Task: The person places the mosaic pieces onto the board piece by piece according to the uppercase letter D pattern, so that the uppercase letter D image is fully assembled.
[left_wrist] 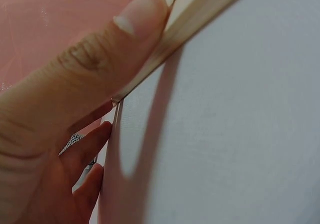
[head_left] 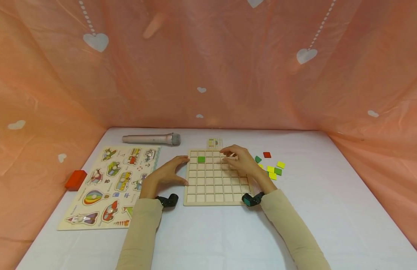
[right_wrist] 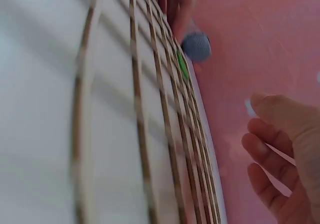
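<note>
A square wooden grid board (head_left: 208, 182) lies on the table, with one green tile (head_left: 201, 159) in a cell near its upper left. My left hand (head_left: 166, 173) rests against the board's left side, thumb and fingertips spread along the edge; the left wrist view shows the thumb (left_wrist: 132, 23) touching that edge. Above the board's upper right part hovers my right hand (head_left: 242, 160), its fingers loosely bent and nothing between them in the right wrist view. Loose yellow tiles (head_left: 280, 164), green tiles (head_left: 278, 171) and a red tile (head_left: 267, 154) lie to the board's right.
Behind the board is a small patterned card (head_left: 214, 143). A microphone (head_left: 151, 139) lies at the back left. A picture puzzle board (head_left: 107, 187) with vehicles lies on the left, beside a red block (head_left: 76, 180). A pink curtain (head_left: 208, 67) hangs behind the white table (head_left: 208, 236).
</note>
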`<action>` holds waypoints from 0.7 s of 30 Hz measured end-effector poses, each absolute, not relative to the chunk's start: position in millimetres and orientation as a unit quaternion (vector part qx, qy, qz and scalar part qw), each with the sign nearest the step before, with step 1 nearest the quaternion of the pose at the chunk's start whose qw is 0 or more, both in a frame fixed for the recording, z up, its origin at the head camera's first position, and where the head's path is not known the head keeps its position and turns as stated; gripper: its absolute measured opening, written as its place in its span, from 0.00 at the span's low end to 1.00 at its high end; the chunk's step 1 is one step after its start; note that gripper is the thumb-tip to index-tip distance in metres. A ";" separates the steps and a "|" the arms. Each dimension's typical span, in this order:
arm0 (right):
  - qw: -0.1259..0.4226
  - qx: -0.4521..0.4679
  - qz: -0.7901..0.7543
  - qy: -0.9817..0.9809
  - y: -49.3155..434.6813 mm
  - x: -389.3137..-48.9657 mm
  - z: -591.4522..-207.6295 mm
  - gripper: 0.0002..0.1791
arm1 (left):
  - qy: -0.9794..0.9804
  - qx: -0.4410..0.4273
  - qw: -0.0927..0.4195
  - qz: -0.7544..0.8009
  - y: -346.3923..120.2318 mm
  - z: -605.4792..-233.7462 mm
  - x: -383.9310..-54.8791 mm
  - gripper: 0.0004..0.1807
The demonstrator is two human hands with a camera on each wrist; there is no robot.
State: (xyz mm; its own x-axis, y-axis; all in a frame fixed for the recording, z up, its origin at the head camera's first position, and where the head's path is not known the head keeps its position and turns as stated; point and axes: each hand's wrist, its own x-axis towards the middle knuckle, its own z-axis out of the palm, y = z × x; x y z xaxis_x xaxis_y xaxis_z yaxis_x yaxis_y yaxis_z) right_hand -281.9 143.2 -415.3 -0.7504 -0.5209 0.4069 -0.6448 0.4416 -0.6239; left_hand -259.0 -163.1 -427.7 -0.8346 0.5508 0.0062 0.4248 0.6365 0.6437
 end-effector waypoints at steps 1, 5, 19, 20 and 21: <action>0.082 0.343 0.401 -0.846 152.3 -279.9 -415.6 0.16 | 0.899 0.269 0.097 0.331 -163.3 -427.9 -259.0 0.49; 0.114 0.337 0.398 -0.845 191.6 -269.8 -418.9 0.15 | 0.900 0.268 0.099 0.330 -164.3 -427.8 -258.4 0.49; 0.025 0.196 0.305 -0.932 291.2 -244.5 -408.7 0.16 | 0.901 0.252 0.105 0.337 -164.1 -428.4 -257.3 0.50; 0.014 0.192 0.302 -0.934 294.0 -244.2 -409.7 0.16 | 0.901 0.255 0.104 0.336 -164.1 -428.7 -257.2 0.50; 0.005 0.189 0.301 -0.935 296.3 -243.8 -410.9 0.17 | 0.901 0.258 0.102 0.335 -164.1 -429.1 -257.1 0.50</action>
